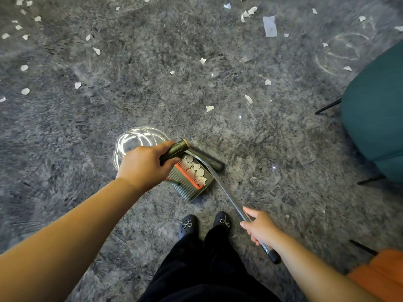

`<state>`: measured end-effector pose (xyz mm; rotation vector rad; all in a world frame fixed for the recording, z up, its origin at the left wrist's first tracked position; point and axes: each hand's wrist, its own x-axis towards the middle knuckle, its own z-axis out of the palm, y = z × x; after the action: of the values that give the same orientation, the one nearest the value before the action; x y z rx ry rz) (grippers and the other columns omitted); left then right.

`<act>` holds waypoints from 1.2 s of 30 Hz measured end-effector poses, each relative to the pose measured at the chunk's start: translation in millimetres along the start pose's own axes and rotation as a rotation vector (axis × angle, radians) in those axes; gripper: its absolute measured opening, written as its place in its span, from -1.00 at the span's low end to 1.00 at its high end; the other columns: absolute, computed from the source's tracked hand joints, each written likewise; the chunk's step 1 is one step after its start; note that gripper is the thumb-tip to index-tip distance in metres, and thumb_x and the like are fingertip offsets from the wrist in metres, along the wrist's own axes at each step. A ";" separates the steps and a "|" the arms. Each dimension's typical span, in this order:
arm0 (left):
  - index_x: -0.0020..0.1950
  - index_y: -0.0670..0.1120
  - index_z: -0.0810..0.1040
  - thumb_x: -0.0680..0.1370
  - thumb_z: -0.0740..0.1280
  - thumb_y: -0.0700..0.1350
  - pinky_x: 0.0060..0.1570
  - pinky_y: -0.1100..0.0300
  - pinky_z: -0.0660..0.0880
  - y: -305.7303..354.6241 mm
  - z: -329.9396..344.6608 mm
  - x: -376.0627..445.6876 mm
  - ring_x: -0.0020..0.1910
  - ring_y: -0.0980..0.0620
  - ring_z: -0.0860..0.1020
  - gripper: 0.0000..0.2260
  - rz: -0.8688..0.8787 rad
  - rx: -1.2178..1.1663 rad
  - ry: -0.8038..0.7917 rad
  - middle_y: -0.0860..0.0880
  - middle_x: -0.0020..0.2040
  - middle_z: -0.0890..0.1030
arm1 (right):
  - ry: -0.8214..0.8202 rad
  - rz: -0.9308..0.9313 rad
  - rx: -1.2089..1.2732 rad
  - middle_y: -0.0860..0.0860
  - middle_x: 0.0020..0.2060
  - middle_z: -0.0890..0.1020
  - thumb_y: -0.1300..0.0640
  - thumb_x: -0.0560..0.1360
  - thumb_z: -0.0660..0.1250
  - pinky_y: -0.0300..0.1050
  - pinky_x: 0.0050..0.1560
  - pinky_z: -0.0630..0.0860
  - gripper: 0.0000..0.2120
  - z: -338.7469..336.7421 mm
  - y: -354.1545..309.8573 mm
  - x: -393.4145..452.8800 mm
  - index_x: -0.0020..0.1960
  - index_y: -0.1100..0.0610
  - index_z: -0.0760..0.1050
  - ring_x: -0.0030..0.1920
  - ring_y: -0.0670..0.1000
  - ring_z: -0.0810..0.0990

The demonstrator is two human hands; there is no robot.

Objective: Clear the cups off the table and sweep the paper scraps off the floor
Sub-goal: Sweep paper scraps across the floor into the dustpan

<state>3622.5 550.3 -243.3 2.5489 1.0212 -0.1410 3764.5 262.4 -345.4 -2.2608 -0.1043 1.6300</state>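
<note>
A long broom handle (229, 192) is gripped by the right hand (260, 228), close to the shoes (187, 225). A little farther out, the dustpan handle (174, 150) is held tight by the left hand (145, 164). The dustpan (192, 177) is set on the floor (65, 138), and the broom head (212, 162) is pressed at its mouth. Some paper scraps (193, 165) are already gathered inside. Farther away, many scraps (209, 108) are left scattered, so much sweeping is still to be done. No cups can be seen.
</note>
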 end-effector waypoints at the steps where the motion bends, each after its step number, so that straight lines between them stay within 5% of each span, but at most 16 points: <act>1: 0.36 0.21 0.44 0.52 0.29 0.19 -0.31 0.20 0.36 -0.1 -0.5 -0.4 -0.17 -0.07 0.59 -0.60 -0.001 0.000 -0.002 0.00 -0.14 0.66 | 0.015 0.000 0.007 0.08 -0.40 0.49 0.21 0.56 0.29 -0.20 -0.55 0.34 -0.42 0.7 5.1 -2.2 0.53 -0.03 0.19 -0.57 -0.03 0.34; 9: 0.37 0.21 0.45 0.52 0.31 0.18 -0.29 0.21 0.40 1.7 1.4 -1.7 -0.16 -0.06 0.60 -0.59 -0.003 -0.006 0.002 0.00 -0.14 0.66 | 0.108 -0.026 -0.027 0.04 -0.39 0.49 0.22 0.59 0.23 -0.16 -0.55 0.37 -0.44 -12.0 -28.2 23.5 0.54 0.05 0.14 -0.55 -0.01 0.39; 19: 0.39 0.18 0.43 0.53 0.30 0.18 -0.29 0.19 0.47 1.9 -0.1 3.1 -0.18 -0.08 0.60 -0.58 0.010 0.011 0.006 -0.01 -0.13 0.66 | 0.007 0.040 -0.148 -0.02 -0.31 0.45 0.21 0.58 0.24 -0.24 -0.57 0.37 -0.41 5.9 -21.1 2.8 0.55 0.03 0.12 -0.53 -0.05 0.41; 36: 0.35 0.18 0.47 0.52 0.33 0.14 -0.23 0.11 0.47 -14.8 -22.0 3.6 -0.10 -0.18 0.62 -0.62 0.009 -0.022 0.071 -0.06 -0.12 0.68 | 0.162 -0.068 0.201 0.09 -0.42 0.46 0.26 0.56 0.28 -0.18 -0.54 0.34 -0.42 -11.2 -40.3 -36.8 0.52 0.05 0.20 -0.53 -0.01 0.35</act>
<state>3613.9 571.0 -228.7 2.5549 1.0311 -0.0363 3768.4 287.8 -295.9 -2.1988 0.0223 1.3531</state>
